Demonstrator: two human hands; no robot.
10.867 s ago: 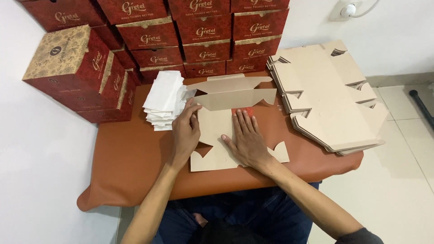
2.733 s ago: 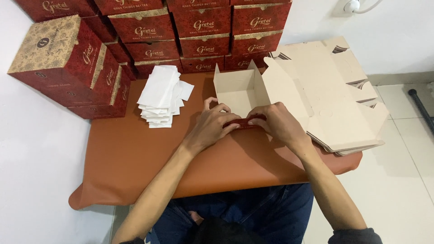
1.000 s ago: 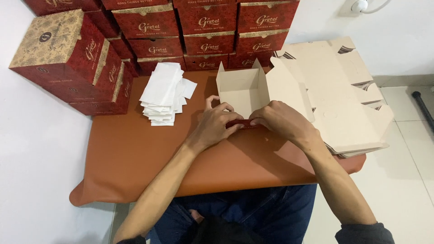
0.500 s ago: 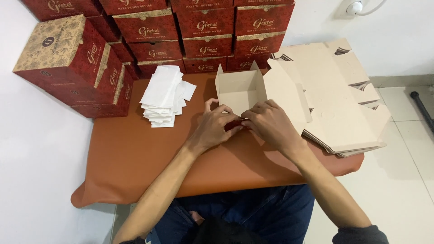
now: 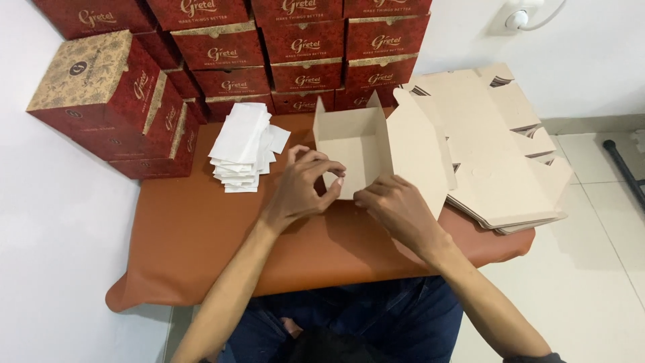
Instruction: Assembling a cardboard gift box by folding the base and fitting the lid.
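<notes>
Left hand [image 5: 302,188] pinches the near wall of the half-folded box [image 5: 353,144], fingers curled over its edge; right hand [image 5: 396,208] presses narrow fingers at the box's front corner, on the brown table [image 5: 201,228], beside 1 stack of flat blanks [image 5: 497,154]

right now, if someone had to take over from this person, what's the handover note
Left hand: fingers pinching the near wall of the half-folded box.
Right hand: on the near right corner of that box.
Box: stands on the brown table, brown inside up, back and side walls raised, lid flap open to the right.
Done: finished red boxes stacked at the back.
Left: near wall looks not yet locked; flat blanks piled on the right, white paper stack on the left.
</notes>
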